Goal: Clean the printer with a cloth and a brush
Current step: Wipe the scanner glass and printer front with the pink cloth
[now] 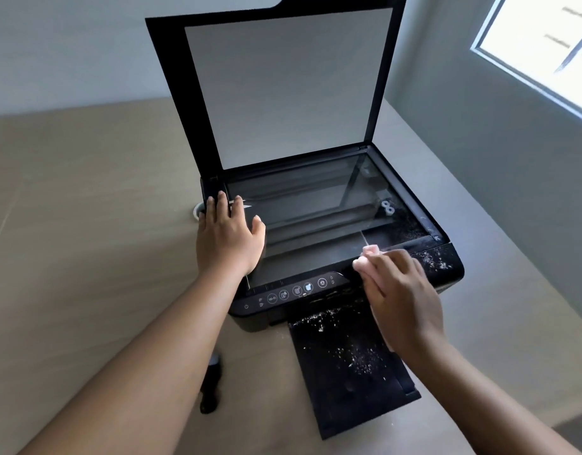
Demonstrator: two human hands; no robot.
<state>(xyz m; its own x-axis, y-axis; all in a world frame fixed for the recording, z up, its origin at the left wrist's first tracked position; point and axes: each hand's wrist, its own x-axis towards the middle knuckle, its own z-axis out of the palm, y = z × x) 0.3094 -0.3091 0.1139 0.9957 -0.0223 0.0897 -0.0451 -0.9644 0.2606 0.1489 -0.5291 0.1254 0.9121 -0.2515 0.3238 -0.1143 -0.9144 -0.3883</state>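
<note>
Two bare forearms (145,362) end in a bare left hand (228,236) and right hand (403,300), fingernails (257,219) trimmed short.

The black printer (283,297) sits on the bench (86,257) with its scanner lid (283,87) raised nearly upright, showing a pale backing and the bare glass (315,218). White specks dust its front right corner and the output tray (348,366), which is pulled out toward the viewer. A pale pink cloth (370,250) lies at the glass's front right edge under the right hand (401,300), and a dark, blurred brush (210,385) lies on the bench left of the tray.
</note>
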